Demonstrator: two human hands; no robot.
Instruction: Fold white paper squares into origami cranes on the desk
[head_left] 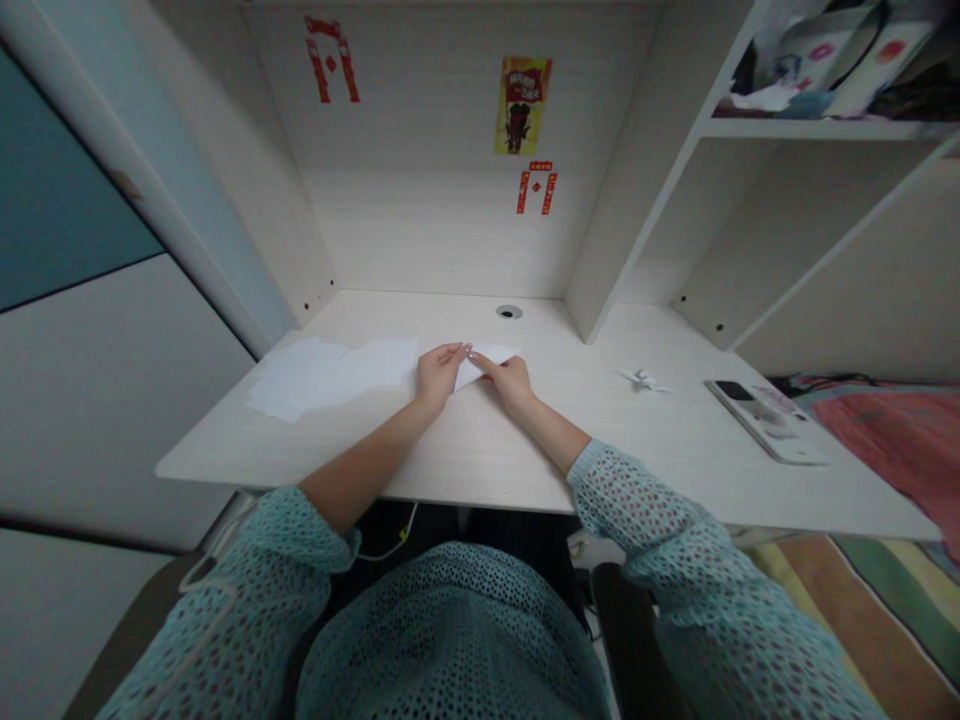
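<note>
Teal openwork knitwear (457, 640) fills the foreground; beyond it, over the white desk (480, 460), the left hand (439, 372) and right hand (511, 383) pinch a white paper (466, 374) between thumbs and fingers. Folding appears to be in hand; the next move probably calls for aligned edges and firm pressure. Red decorations (523, 188) mark the back panel (420, 200).

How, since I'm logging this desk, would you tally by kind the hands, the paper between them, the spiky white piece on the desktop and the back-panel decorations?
Hands (left hand, right hand): 2
Held paper: 1
Spiky white piece: 1
Red arch-shaped decorations: 2
Yellow poster: 1
Total: 7
</note>
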